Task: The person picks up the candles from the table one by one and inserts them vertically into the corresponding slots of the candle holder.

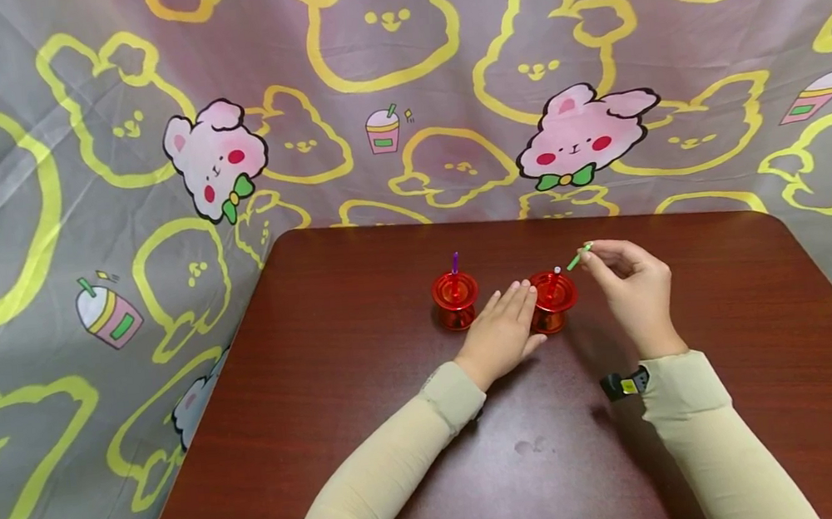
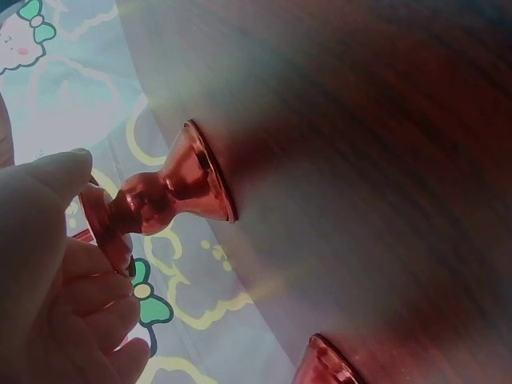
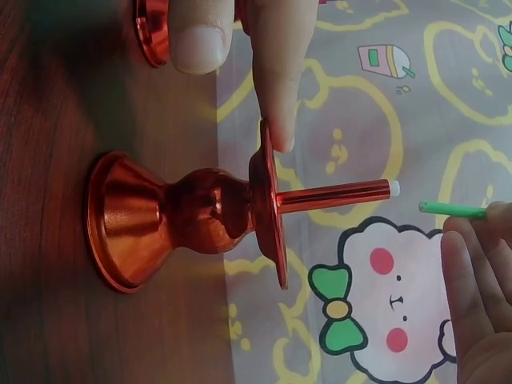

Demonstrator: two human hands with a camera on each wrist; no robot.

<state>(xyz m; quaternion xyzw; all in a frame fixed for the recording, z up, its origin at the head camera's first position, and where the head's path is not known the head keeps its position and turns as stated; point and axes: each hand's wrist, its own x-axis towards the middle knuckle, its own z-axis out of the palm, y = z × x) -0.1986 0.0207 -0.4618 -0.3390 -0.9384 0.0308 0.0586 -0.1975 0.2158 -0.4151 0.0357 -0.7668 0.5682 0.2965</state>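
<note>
My left hand (image 1: 501, 326) rests with straight fingers against the left rim of a shiny red candle holder (image 3: 212, 216); its thumb is spread toward the near side. From that holder's dish rises a red stem (image 3: 340, 194) with a white tip. Between thumb and fingertips, my right hand (image 1: 633, 293) pinches a slim green stick (image 3: 452, 210), its free end just beyond the stem's tip. A matching red holder (image 1: 457, 314) stands to the left, a purple stick (image 1: 456, 262) upright above its dish.
Both holders stand on a dark brown wooden table (image 1: 313, 436). Behind it and along its left side hangs a grey cloth (image 1: 335, 42) with yellow outlines and pink cartoon animals. A black band (image 1: 624, 385) is at the right wrist.
</note>
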